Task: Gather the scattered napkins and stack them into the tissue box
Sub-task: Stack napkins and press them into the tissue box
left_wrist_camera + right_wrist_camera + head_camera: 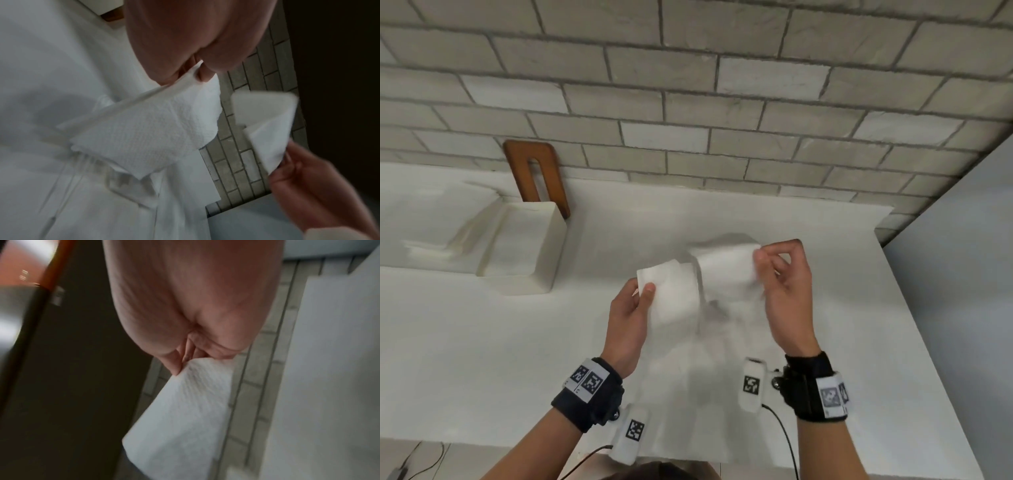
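My left hand (645,291) pinches the corner of a folded white napkin (671,294) above the middle of the white table; the left wrist view shows that embossed napkin (148,129) hanging from my fingers (203,74). My right hand (763,260) pinches a second white napkin (726,270) just to the right of the first, seen close in the right wrist view as a napkin (180,418) hanging down. The two napkins hang side by side, nearly touching. The cream tissue box (551,240), open at the top, stands at the left with napkins inside it.
A brown wooden holder (517,171) leans on the grey brick wall (722,120) behind the box. More white paper lies blurred on the table (482,342) below my hands. The table's right edge (935,342) drops to a grey floor.
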`<action>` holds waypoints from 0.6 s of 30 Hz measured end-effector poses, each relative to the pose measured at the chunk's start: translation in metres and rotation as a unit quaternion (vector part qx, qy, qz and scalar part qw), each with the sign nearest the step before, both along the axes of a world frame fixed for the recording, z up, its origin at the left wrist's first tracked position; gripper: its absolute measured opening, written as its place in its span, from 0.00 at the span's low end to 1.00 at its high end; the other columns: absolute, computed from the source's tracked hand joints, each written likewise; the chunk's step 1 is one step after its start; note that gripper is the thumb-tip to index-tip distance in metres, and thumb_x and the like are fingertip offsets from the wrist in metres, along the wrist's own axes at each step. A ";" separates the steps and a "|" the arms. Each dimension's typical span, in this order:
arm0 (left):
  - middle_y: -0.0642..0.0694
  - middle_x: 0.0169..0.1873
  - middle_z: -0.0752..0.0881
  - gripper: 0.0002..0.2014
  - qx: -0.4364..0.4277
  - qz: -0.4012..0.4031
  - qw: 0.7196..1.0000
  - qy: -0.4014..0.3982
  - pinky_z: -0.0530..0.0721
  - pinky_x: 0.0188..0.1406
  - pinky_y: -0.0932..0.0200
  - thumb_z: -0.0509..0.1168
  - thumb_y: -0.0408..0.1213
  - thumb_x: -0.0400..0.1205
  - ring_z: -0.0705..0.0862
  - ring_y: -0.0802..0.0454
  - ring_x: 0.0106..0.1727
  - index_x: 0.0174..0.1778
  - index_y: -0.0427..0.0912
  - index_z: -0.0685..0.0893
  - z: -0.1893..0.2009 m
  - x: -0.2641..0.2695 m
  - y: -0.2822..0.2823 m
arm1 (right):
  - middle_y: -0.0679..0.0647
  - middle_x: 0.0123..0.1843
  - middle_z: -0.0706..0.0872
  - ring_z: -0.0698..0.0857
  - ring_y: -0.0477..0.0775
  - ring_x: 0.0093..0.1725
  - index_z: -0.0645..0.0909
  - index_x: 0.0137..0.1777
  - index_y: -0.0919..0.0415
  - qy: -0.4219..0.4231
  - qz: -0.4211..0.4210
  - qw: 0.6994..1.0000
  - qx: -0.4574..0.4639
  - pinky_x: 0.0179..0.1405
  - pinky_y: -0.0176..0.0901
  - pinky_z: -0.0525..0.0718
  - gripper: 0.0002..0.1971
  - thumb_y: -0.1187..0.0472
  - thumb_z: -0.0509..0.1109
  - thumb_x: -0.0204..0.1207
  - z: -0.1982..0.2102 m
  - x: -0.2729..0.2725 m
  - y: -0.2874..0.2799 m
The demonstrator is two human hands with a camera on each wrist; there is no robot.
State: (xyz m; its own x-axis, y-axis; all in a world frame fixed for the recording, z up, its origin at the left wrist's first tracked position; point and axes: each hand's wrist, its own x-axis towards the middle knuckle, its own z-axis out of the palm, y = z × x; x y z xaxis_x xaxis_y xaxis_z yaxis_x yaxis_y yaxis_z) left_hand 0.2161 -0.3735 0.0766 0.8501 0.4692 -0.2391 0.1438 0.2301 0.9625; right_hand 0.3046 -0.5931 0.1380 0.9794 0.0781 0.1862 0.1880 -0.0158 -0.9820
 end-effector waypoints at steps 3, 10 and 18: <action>0.38 0.58 0.94 0.11 -0.019 -0.006 1.000 0.005 0.88 0.66 0.26 0.60 0.39 0.96 0.92 0.32 0.62 0.67 0.43 0.86 0.005 -0.002 0.012 | 0.55 0.40 0.84 0.73 0.54 0.32 0.76 0.62 0.60 -0.015 0.037 0.997 0.059 0.29 0.49 0.71 0.06 0.62 0.70 0.91 0.023 -0.034 0.047; 0.38 0.63 0.93 0.15 -0.085 0.018 0.996 -0.003 0.86 0.66 0.41 0.56 0.39 0.97 0.91 0.36 0.66 0.70 0.40 0.85 0.024 -0.013 0.070 | 0.44 0.56 0.92 0.81 0.52 0.31 0.87 0.67 0.45 -0.014 0.101 0.989 -0.107 0.32 0.45 0.79 0.13 0.64 0.67 0.93 -0.018 -0.067 0.128; 0.44 0.64 0.93 0.18 -0.114 0.061 0.992 0.009 0.83 0.76 0.33 0.53 0.46 0.98 0.90 0.41 0.69 0.72 0.45 0.85 0.030 -0.025 0.165 | 0.38 0.66 0.88 0.81 0.29 0.39 0.86 0.70 0.47 -0.037 0.117 0.971 -0.207 0.47 0.23 0.76 0.13 0.63 0.67 0.92 -0.027 -0.093 0.218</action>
State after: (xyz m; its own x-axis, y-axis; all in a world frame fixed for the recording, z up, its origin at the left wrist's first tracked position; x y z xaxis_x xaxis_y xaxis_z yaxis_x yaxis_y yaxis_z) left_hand 0.1909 -0.2086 0.1067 0.7848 0.5012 -0.3647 0.1170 0.4580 0.8812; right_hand 0.2113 -0.3754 0.1106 0.9107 0.3805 0.1608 0.3043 -0.3548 -0.8840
